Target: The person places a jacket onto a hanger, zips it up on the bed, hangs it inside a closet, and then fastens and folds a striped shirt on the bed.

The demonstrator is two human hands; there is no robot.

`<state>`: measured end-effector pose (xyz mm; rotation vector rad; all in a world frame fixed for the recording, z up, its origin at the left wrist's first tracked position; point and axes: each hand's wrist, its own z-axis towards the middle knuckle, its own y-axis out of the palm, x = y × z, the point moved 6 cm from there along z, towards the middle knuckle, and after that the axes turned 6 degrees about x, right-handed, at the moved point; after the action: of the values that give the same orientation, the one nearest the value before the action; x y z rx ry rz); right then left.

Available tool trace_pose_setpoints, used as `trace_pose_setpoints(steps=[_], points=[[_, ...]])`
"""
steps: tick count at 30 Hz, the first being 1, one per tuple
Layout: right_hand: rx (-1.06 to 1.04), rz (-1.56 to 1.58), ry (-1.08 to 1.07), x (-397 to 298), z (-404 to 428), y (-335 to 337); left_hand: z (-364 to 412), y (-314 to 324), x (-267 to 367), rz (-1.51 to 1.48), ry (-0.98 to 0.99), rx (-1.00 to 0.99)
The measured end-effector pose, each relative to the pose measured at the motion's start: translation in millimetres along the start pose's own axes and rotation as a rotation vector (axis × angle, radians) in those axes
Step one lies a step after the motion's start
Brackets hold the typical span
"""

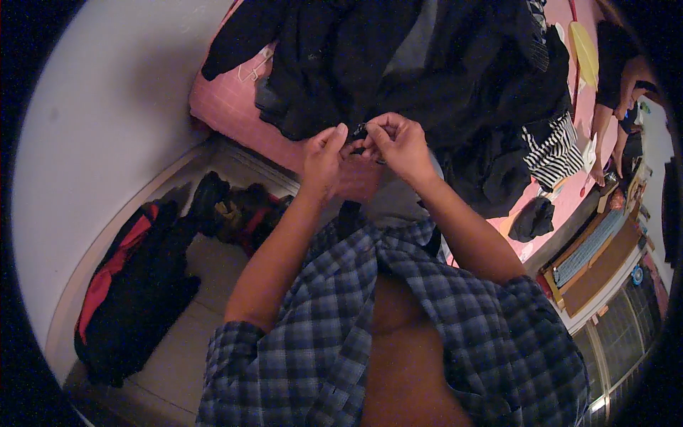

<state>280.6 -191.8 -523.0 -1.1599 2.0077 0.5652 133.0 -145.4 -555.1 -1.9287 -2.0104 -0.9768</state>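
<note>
My right hand (397,144) pinches a small dark object (359,130) between thumb and fingers; it has a shiny part, and its kind is too small to tell. Opposite it, my left hand (324,160) has its thumb raised and its fingers curled against the lower part of the same object. Both hands are close together, over the near edge of a bed with a pink checked sheet (229,109). Just beyond them lies a large heap of black garments (341,69), with a grey patch of cloth among them.
A white hanger (255,68) lies at the heap's left. To the right are a black-and-white striped cloth (557,152), a black cloth bundle (533,219) and another person's legs (603,133). A black-and-red bag or garment (139,288) lies on the floor beside the white wall (106,133).
</note>
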Motion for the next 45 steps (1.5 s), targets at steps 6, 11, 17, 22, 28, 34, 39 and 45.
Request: trace_pose_setpoints(steps=[6, 11, 17, 22, 28, 34, 39, 45], points=[[0.008, -0.209, -0.243, -1.6, 1.0, -5.5, 11.5, 1.1, 6.4, 0.146, -0.171, 0.098], [0.077, -0.512, -0.589, -30.1, -16.3, 2.2, 26.8, 8.1, 4.3, 0.261, -0.329, 0.004], [0.272, -0.889, -0.636, -15.9, -27.1, 0.1, 26.2, 43.8, 4.1, 0.383, -0.324, 0.182], [0.324, -0.773, -0.656, -41.4, -32.3, -9.1, 27.7, 44.3, 4.8, 0.16, -0.335, -0.012], [0.229, -0.707, -0.61, -21.9, -35.0, -1.2, 22.4, 35.4, 5.5, 0.196, -0.344, 0.14], [0.216, -0.308, -0.385, -8.9, -19.5, -19.3, 15.6, 35.5, 14.1, -0.044, -0.37, -0.145], [0.128, 0.01, -0.086, 8.0, -6.1, -19.9, 13.0, 30.4, 12.8, 0.054, -0.211, -0.231], [0.219, -0.164, -0.321, -12.5, -14.4, -19.2, 17.2, 14.0, 16.4, 0.712, -0.037, -0.028]])
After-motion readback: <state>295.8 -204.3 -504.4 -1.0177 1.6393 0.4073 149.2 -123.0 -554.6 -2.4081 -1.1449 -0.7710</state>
